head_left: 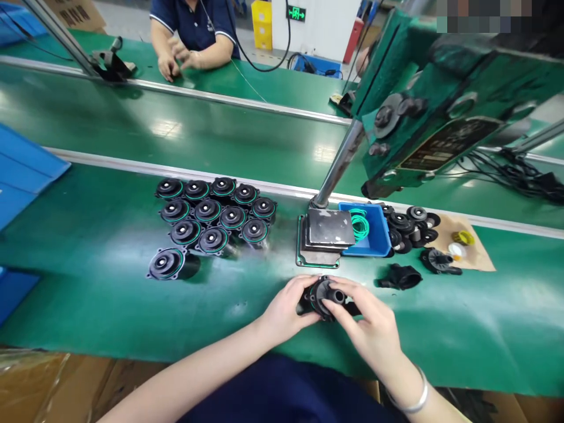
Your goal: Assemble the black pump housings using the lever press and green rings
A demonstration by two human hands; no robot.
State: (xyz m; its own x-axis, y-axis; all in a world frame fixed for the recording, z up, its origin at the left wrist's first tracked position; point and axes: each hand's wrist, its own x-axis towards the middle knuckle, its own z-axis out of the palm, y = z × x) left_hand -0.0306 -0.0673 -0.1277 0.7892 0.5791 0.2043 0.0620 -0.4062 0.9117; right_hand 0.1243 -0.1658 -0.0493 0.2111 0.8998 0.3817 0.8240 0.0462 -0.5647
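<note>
Close to the table's front edge, a black plastic pump part (325, 297) with a round flange and a short tubular spout is between my two hands. My left hand (288, 308) is closed around its left side, fingers on the rim. From the right, my right hand (368, 311) pinches the flange and the spout side with thumb and fingers. The part's underside is hidden. Beyond my right hand lie a black plastic housing (399, 277) and a black spouted cover (437, 260). To the left stand several black cylindrical pump bodies (214, 239) with green sealing rings, spouts or shafts upward.
A green press (423, 106) overhangs at right on a steel post, its block (328, 228) behind my hands. Beside it, a blue bin (374, 232) holds green rings (360, 226); black impellers (400, 220) and cardboard (478, 244) lie farther right. Across the bench sits a person (194, 35).
</note>
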